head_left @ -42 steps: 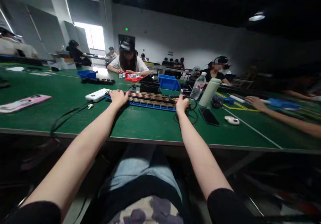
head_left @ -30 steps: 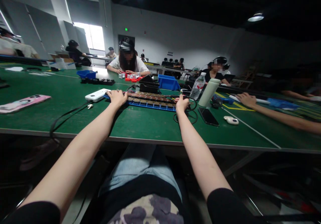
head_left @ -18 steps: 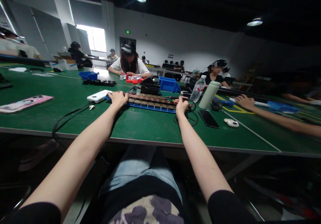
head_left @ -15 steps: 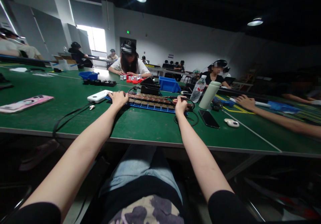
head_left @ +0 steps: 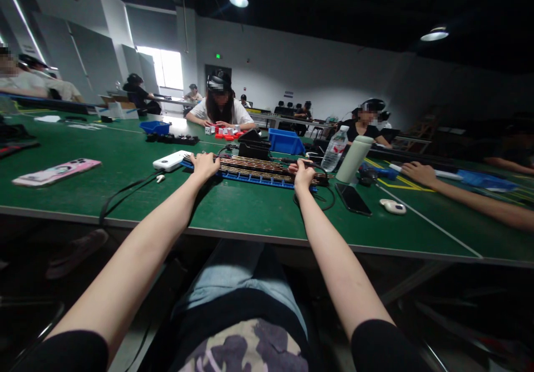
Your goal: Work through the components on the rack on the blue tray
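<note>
A long blue rack (head_left: 258, 181) lies across the green table in front of me, carrying rows of thin copper-and-dark strips (head_left: 250, 163). My left hand (head_left: 206, 165) rests on its left end with the fingers spread over the strips; the fingertips are partly hidden. Over the right end, my right hand (head_left: 303, 174) is closed around a black corded pen-shaped tool, apparently a soldering iron (head_left: 287, 161), pointing left. Its black cable (head_left: 334, 197) loops on the table right of the hand. I cannot tell whether the tip touches the strips.
Behind the rack stand a black device (head_left: 253, 147) and a blue bin (head_left: 286, 141). A water bottle (head_left: 335, 149), green flask (head_left: 354, 159), black phone (head_left: 354, 198) and earbud case (head_left: 392, 207) are to the right. Left lie a white power bank (head_left: 170, 162) and pink phone (head_left: 58, 172). Another person's arm (head_left: 463, 194) reaches in at right.
The whole view has shifted slightly, so things appear a little further right. Both hands keep nearly the same places on the rack.
</note>
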The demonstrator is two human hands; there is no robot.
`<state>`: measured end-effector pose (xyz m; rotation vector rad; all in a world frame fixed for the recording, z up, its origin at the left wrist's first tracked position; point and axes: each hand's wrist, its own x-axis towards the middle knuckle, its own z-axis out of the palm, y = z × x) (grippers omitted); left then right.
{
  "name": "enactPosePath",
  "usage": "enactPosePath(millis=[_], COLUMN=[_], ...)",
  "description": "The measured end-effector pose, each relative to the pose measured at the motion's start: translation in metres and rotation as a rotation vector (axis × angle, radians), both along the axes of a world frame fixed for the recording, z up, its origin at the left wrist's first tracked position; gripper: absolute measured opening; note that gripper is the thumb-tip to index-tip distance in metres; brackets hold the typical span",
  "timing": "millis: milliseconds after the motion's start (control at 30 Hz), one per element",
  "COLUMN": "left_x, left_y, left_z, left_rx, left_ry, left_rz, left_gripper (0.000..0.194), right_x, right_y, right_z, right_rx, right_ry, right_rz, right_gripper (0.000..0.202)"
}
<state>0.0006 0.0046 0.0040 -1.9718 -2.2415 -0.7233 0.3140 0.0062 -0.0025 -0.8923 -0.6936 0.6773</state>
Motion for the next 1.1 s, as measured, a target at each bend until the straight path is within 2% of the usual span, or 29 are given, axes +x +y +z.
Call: enactPosePath(millis=[167,467,600,733,933,1100], left_x=[0.002,-0.018,-0.026,-0.032,-0.036,-0.031], left_y=[-0.002,-0.013,-0.011,-0.006,-0.004,-0.009], left_z=[0.002,0.002,0.006,0.007,0.006,0.010], left_rx=[0.018,0.164,0.121,0.049,0.047,0.002], left_ry=[0.048,-0.023,-0.107,-0.195,-0.192,-0.171], left_rz=[-0.025,0.233,0.306,0.287,0.268,0.260], left_gripper=[0.059,0.064,0.071,0.079,0.070,0.068], right_x=[-0.004,-0.030,-0.053,-0.074,-0.099,-0.111], right_y=[-0.003,0.000,0.006,0.013,0.012,0.009], right_z=[0.002,0.005,0.003,-0.001,-0.001,0.003], right_rx=[0.009,0.009,0.025,0.032,0.050,-0.009], right_ry=[0.003,-0.035,-0.039,-0.047,0.015,0.002], right_rz=[0.032,0.147,0.184,0.248,0.311,0.349], right_gripper=[0.015,0.028,0.029,0.030,0.030,0.026])
